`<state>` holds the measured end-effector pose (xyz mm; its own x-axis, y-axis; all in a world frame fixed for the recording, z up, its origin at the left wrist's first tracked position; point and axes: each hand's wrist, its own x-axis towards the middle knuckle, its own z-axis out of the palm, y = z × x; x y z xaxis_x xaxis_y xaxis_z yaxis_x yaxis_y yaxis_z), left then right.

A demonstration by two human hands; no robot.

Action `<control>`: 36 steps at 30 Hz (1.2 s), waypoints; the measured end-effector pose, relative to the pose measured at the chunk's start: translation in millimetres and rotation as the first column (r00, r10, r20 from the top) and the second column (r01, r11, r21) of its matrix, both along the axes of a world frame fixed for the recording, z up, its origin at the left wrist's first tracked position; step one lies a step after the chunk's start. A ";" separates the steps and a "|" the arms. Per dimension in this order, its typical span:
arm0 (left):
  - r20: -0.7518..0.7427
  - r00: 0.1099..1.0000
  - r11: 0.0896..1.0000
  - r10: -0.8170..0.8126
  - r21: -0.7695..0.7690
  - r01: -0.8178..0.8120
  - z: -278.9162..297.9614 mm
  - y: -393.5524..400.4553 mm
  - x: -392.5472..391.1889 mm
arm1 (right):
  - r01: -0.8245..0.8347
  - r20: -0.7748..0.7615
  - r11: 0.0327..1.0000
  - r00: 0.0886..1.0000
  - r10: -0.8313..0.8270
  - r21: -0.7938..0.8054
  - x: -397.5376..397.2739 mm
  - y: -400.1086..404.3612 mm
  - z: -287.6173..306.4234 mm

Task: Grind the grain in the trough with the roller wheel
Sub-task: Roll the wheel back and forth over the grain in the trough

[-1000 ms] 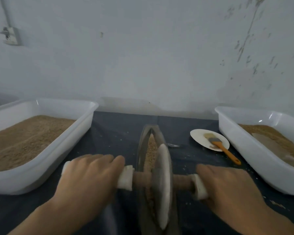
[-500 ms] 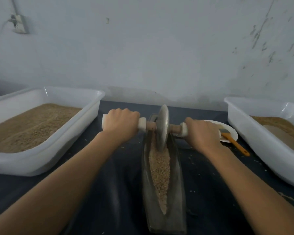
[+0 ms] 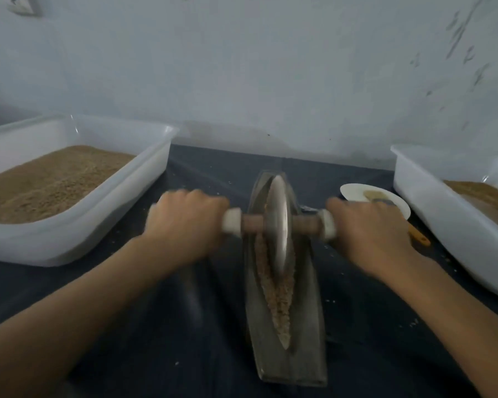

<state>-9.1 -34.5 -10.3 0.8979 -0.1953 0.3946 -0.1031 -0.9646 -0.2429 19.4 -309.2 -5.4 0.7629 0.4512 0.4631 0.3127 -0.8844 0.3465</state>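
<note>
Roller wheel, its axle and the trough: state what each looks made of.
Grey disc-shaped roller wheel: likely metal, with a dull sheen. Brown axle: probably wood, matte, with white end grips. Long grey boat-shaped trough: metal or stone; blur leaves it open.

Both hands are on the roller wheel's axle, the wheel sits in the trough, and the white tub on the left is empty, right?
Not quite. The head view shows the left tub holds a bed of brown grain, not empty. The rest holds: the left hand and right hand grip the axle, and the roller wheel sits in the trough.
</note>
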 end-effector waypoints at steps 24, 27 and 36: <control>0.103 0.995 0.986 -0.017 -0.163 0.034 -14.6 6.8 51.7 | 0.085 0.132 0.996 0.988 -0.081 -0.026 37.9 14.4 5.7; 0.119 0.993 0.984 0.007 -0.177 0.015 -13.5 3.3 71.9 | 0.086 0.124 0.996 0.988 -0.088 0.021 63.1 19.0 8.6; 0.238 0.940 0.968 -0.246 0.014 0.250 5.1 3.2 -72.5 | -0.126 0.009 0.985 0.992 0.126 0.114 -80.5 -24.1 -3.8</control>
